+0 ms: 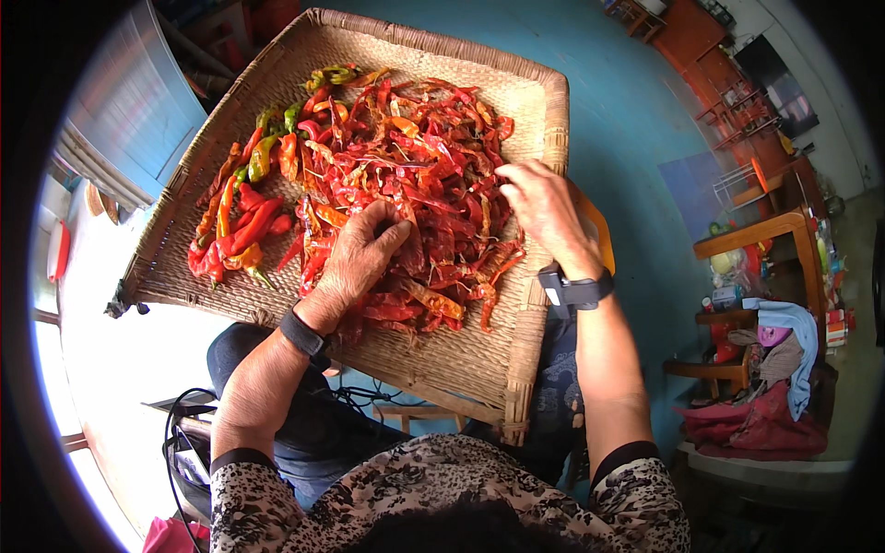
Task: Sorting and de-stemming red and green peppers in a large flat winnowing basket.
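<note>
A shallow woven basket tray rests across my lap, with a large heap of wrinkled dried red chili peppers in it. My left hand is at the near left part of the heap, thumb and fingers closed on a dried chili pepper. At the heap's right edge is my right hand; its fingers are bent inward and closed, and what they hold, if anything, is hidden. Plumper fresh red chili peppers and green ones lie apart from the heap on the left side.
Right of the tray, part of a round orange-yellow thing shows beside my right wrist. A wooden chair and piled cloth stand at the far right. Black cables hang at the lower left. The floor is blue.
</note>
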Tool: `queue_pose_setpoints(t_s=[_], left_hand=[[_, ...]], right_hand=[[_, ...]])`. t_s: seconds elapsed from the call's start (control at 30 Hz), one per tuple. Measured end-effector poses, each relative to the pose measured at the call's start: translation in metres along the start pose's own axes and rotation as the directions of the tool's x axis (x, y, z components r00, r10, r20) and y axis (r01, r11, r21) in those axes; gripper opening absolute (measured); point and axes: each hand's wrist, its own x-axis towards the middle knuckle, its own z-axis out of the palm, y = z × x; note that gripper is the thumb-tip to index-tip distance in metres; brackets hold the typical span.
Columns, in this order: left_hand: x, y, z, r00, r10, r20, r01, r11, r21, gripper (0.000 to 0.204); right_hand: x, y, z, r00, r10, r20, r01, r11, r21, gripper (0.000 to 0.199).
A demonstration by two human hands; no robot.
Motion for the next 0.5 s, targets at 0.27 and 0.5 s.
queue_pose_setpoints(t_s=[0.27,0.5], left_hand=[[-0.004,-0.001,-0.003,1.0,0.029,-0.011,-0.03,0.997,-0.073,0.012],[-0.005,0.004,-0.003,0.999,0.03,0.04,-0.03,0.999,0.015,0.012]], right_hand=[[0.017,-0.011,0.019,0.968,0.131,0.213,-0.097,0.982,-0.165,0.01],[0.002,0.014,-0.004,0.917,0.36,-0.171,-0.233,0.832,0.503,0.012]])
